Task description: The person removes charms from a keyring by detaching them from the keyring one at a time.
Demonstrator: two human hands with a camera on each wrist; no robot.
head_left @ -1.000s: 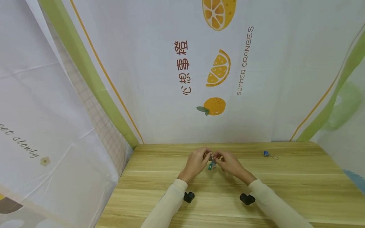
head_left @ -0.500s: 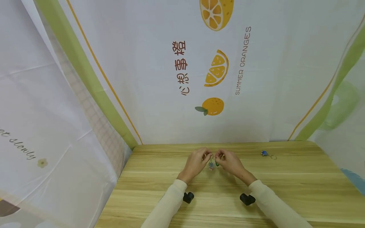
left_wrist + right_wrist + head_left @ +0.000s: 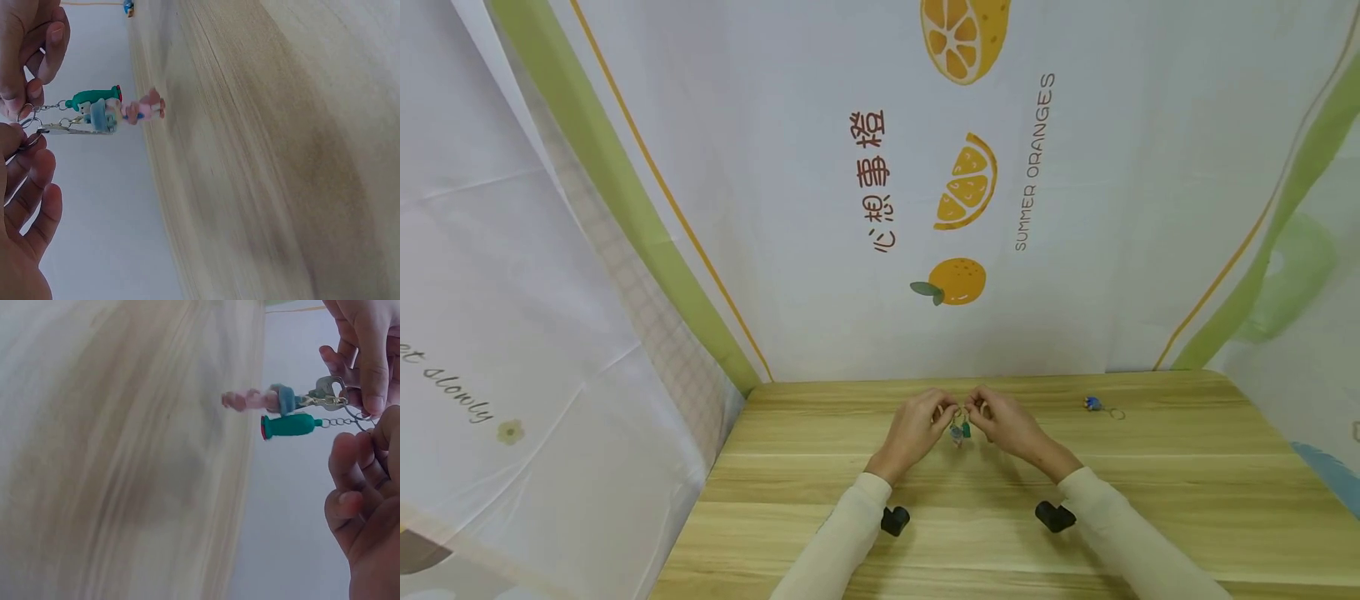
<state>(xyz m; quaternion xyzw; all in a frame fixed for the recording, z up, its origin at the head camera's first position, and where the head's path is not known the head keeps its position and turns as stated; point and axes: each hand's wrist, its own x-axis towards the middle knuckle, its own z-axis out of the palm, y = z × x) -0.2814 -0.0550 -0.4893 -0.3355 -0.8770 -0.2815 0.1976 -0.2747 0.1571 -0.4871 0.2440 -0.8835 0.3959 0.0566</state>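
In the head view my left hand (image 3: 915, 429) and right hand (image 3: 1009, 427) meet above the wooden table. Between their fingertips are thin metal key rings, which each hand pinches from its own side; the fingers partly hide them. A green bottle-shaped charm (image 3: 290, 425) hangs by a short chain at the right hand's fingertips. Beside it dangles a small figurine (image 3: 250, 400), pink with a blue upper part. A flat metal piece (image 3: 72, 130) with a hole hangs close to the left hand's fingers. Whether the two rings are linked, I cannot tell.
A blue figurine keychain (image 3: 1092, 403) with its ring lies on the table (image 3: 1187, 483), back right. Two black pieces (image 3: 895, 521) show beside the sleeves. White printed cloth (image 3: 820, 292) rises behind the table and along both sides.
The charms hung close together at first. Half a second ago the green charm was drawn right and mostly covered by the right fingers; now it hangs visible beside the figurine.
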